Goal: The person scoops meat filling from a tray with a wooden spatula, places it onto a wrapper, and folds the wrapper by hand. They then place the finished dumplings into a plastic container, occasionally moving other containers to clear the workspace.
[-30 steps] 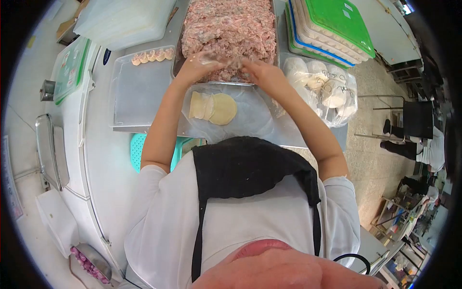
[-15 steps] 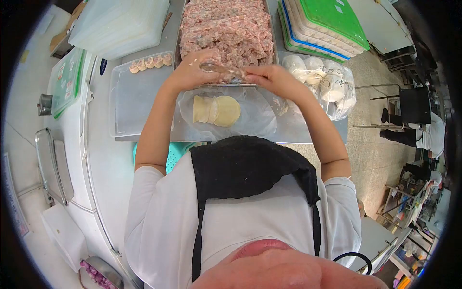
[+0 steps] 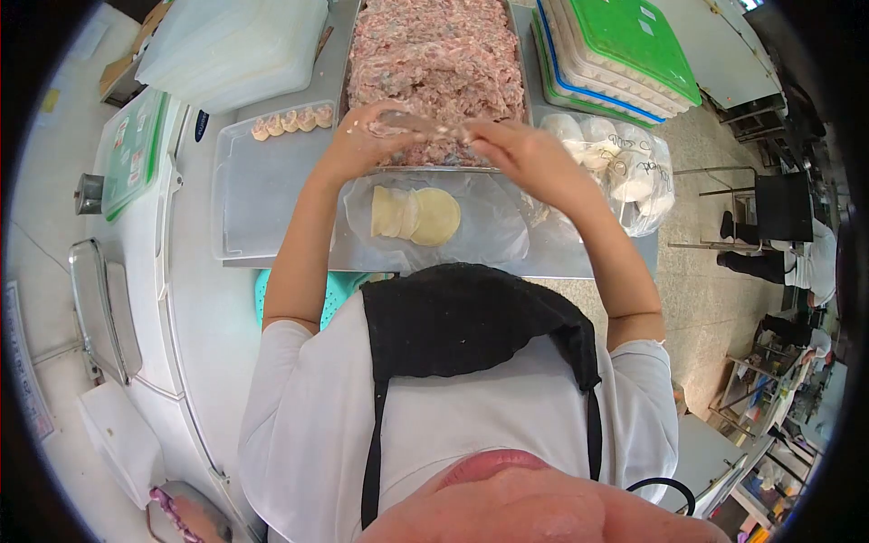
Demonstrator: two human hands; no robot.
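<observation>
My left hand is curled above the near edge of a metal tray of pinkish minced meat filling. Whitish bits stick to its fingers, and what lies within them is hidden. Closed in a pinch, my right hand holds a narrow flat spatula, smeared with filling, that reaches across to the left fingers. Below both hands, a fanned stack of round yellowish dough wrappers rests on a clear plastic sheet. Several open-topped dumplings line the far edge of a translucent plastic tray at left.
Stacked trays with a green lid stand at the back right, beside a marked plastic bag of white rounds. Stacked translucent containers are at the back left. A turquoise basket sits below the table edge. Another person is far right.
The view has shifted slightly, so the table things sit a little right and lower. My hands stay together over the tray's near edge, the right one turned more palm-down.
</observation>
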